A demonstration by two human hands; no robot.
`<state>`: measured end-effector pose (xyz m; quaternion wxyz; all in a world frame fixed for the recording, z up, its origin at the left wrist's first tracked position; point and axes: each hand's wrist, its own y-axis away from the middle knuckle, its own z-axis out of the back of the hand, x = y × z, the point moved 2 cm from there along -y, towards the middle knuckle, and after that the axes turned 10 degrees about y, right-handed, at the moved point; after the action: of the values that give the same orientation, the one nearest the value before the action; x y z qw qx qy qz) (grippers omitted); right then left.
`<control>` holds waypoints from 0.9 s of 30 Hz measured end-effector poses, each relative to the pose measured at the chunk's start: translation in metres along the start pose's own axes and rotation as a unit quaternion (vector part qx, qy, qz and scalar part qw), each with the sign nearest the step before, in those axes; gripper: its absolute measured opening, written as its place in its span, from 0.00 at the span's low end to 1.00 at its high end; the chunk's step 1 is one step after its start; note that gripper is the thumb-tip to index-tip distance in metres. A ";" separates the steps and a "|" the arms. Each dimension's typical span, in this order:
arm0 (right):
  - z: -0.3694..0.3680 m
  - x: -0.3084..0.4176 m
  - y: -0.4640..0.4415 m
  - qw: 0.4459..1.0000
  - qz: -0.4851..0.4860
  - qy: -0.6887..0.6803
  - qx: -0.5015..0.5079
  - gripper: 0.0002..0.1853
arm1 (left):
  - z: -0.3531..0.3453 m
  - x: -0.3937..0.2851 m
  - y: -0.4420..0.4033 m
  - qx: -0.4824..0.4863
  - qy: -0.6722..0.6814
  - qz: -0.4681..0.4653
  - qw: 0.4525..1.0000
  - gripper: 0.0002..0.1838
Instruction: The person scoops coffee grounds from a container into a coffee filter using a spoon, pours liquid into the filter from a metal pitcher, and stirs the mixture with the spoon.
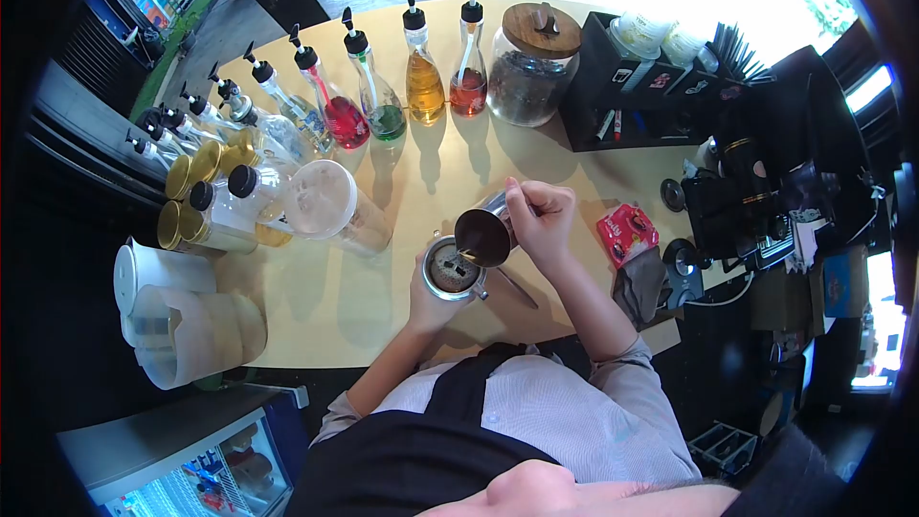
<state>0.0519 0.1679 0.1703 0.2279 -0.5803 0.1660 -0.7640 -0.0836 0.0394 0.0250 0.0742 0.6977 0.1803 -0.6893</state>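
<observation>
My left hand (429, 304) is wrapped round a metal-rimmed vessel (471, 291) with small lugs on its rim. Dark brown liquid with pale froth and a few darker spots fills it. In my right hand (544, 218) is a metal pitcher (485, 237), held by its handle side and tilted left over the vessel. Its lip is just above the vessel's rim, where a small light-brown trickle shows. A thin dark utensil (519, 288) lies on the table to the right of the vessel; part of it is hidden by the pitcher.
Pump-top syrup bottles (426, 77) curve along the table's far and left edges. A wooden-lidded glass jar (532, 77) stands beside a black organizer (632, 115). At left are a tall lidded tub (335, 215) and plastic pitchers (206, 335). A red packet (627, 234) lies right.
</observation>
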 end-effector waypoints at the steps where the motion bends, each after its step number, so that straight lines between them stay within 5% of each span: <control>1: 0.000 0.001 -0.001 1.000 0.007 0.011 0.003 0.22 | 0.000 0.002 0.000 0.000 -0.004 0.005 1.000 0.52; 27: -0.014 0.007 -0.008 0.996 0.086 0.029 0.020 0.22 | 0.001 -0.010 -0.001 0.005 -0.021 -0.003 1.000 0.53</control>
<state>0.0359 0.1702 0.1765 0.2993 -0.5369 0.2061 -0.7614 -0.0848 0.0380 0.0353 0.0727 0.6829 0.1776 -0.7048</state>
